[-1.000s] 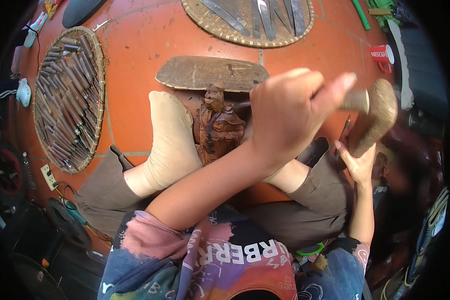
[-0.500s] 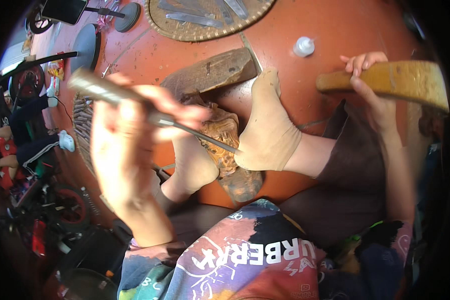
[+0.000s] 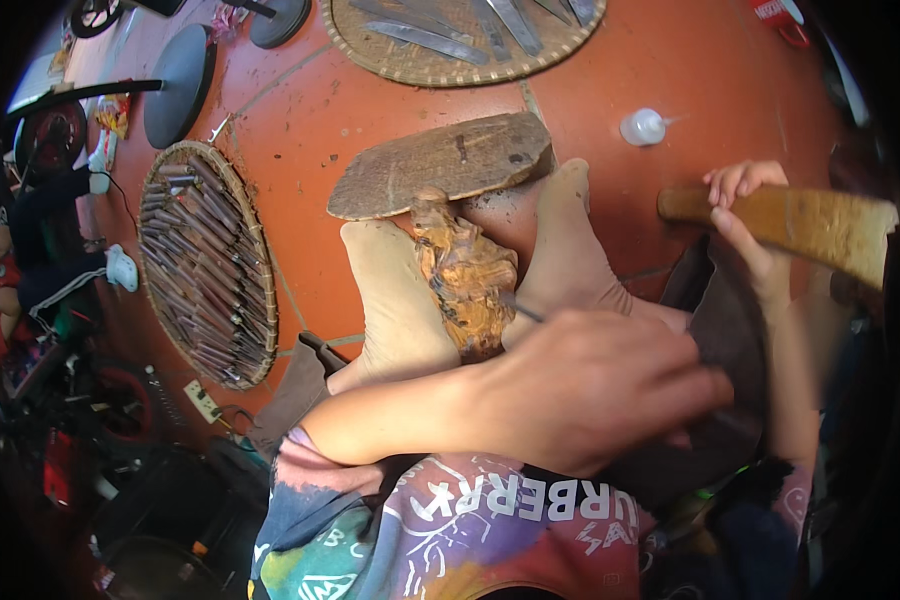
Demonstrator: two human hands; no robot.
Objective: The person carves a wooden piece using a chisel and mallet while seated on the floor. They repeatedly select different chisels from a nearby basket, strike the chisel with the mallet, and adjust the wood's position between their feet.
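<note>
Carving (image 3: 465,270), top at near edge of board (image 3: 430,168): folds cut, remainder unclear. Left hand (image 3: 605,385) curled round chisel (image 3: 527,308), tip at carving; right hand (image 3: 756,255) grips mallet (image 3: 830,230).

Lower centre, the blurred left hand (image 3: 590,388) hides most of a carving tool (image 3: 527,310); the top edge crops a woven tray (image 3: 425,77) and red mug (image 3: 774,13).

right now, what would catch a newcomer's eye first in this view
Probably the carved wooden figure between the socked feet, near the centre, with the blurred left hand just below and right of it. Then the thick wooden club in the right hand, far right, and the oval basket of handled tools at left.
</note>
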